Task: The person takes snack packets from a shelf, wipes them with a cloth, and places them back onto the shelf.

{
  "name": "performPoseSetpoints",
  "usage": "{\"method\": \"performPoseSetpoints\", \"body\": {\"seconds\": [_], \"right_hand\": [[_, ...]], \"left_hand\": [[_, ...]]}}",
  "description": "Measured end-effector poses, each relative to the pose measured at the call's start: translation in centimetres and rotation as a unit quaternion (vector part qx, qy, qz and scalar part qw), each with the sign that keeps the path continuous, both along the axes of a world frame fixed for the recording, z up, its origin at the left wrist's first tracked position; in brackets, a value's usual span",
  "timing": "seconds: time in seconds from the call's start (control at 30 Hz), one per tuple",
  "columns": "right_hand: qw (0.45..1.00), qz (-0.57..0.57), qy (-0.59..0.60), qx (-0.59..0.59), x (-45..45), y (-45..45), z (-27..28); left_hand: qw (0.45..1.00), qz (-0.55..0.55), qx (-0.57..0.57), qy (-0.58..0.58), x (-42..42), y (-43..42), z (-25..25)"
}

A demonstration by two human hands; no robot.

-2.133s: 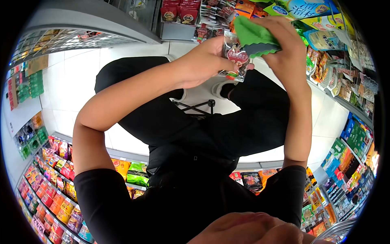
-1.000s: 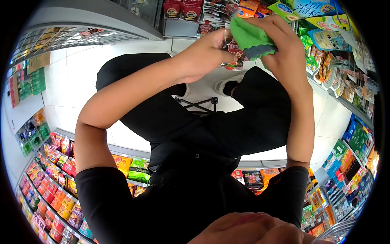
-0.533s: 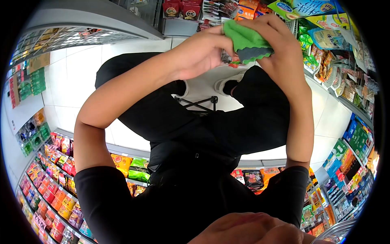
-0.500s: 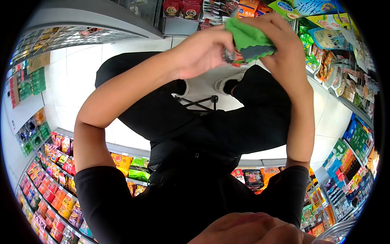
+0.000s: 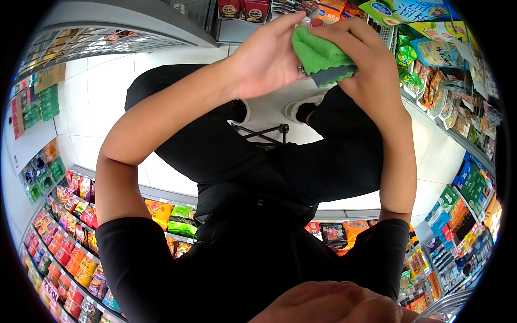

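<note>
A green cloth (image 5: 322, 53) with a grey underside is bunched in my right hand (image 5: 366, 54), its fingers curled over the top. The cloth presses against a clear plastic container (image 5: 316, 22) with a reddish patch; most of it is hidden by the cloth and hands. My left hand (image 5: 267, 56) holds the container from the left side, palm facing it and thumb stretched along its upper edge. The other left fingers are largely out of sight behind it. Both hands are raised above the knees.
Snack shelves (image 5: 70, 253) curve behind me at lower left. Hanging snack bags (image 5: 431, 51) fill the right side. Red packets (image 5: 242, 9) stand ahead, beside a grey wire rack (image 5: 107, 46). Between my feet is a black folding frame (image 5: 264, 133) on the white tiled floor (image 5: 97, 107).
My left hand has turned and opened out from a curled grip, its thumb now extended upward. The cloth and my right hand have shifted slightly left, and more of the container's top shows.
</note>
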State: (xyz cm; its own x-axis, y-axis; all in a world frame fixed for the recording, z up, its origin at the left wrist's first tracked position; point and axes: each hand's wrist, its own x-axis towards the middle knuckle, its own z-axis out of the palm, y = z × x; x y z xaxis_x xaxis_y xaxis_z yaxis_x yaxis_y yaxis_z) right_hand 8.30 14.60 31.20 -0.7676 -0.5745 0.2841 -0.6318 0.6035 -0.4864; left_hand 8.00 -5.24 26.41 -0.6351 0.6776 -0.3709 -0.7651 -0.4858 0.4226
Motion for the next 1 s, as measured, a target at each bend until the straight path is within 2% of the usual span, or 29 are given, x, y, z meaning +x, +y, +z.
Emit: {"method": "performPoseSetpoints", "body": {"seconds": [0.23,0.33,0.43,0.53,0.77,0.93,1.0], "right_hand": [[0.999,-0.029,0.022,-0.002,-0.2,0.6,0.0],[1.000,0.024,-0.010,-0.008,0.0,0.1,0.3],[0.999,0.021,-0.020,0.016,0.3,0.2,0.6],[1.000,-0.014,-0.016,0.019,-0.2,1.0,0.5],[0.998,0.051,-0.020,0.020,0.6,0.0,0.3],[0.999,0.015,-0.020,0.027,0.0,0.9,0.5],[0.999,0.020,-0.012,0.038,0.0,0.9,0.1]], "left_hand": [[1.000,0.004,-0.002,0.023,0.0,0.4,0.4],[0.999,0.027,-0.017,0.035,-0.1,0.4,0.3],[0.996,0.051,0.052,-0.048,-0.1,0.0,2.3],[0.998,0.023,0.062,0.009,-0.9,0.0,1.1],[0.998,0.032,0.048,-0.036,-0.9,-0.4,0.5],[0.995,0.068,0.070,-0.013,-1.1,-0.1,0.4],[0.995,0.081,0.047,-0.021,-1.0,-0.2,0.7]]}}
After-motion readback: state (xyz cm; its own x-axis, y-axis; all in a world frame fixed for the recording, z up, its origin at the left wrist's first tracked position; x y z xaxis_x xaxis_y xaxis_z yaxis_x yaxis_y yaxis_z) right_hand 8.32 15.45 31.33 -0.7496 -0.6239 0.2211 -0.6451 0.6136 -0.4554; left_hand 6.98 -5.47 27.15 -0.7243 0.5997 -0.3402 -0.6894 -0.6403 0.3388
